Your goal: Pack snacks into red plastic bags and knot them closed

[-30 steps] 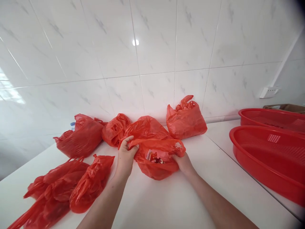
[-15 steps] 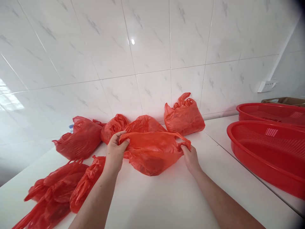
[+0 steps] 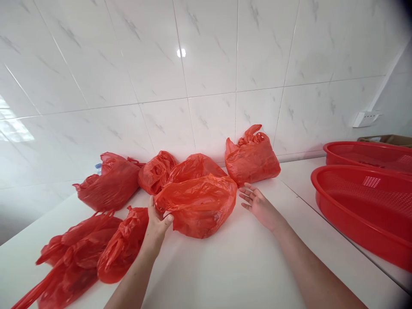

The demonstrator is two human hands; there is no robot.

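A filled red plastic bag [image 3: 201,206] lies on the white counter [image 3: 231,266] in front of me. My left hand [image 3: 156,224] is closed on the bag's left end, pinching the gathered plastic. My right hand [image 3: 259,204] hovers just right of the bag with fingers spread, holding nothing and not touching it. The bag's mouth is folded over, so its contents are hidden.
Several more filled red bags lie around: one at the back right [image 3: 251,156], two behind [image 3: 156,171], one at the left [image 3: 107,182], a heap at the near left [image 3: 77,253]. Two red mesh baskets [image 3: 363,206] stand at the right. A tiled wall [image 3: 206,77] backs the counter.
Both hands held the bag's mouth stretched apart. Now my right hand has let go and opened, and the plastic has folded over leftward into my left hand.
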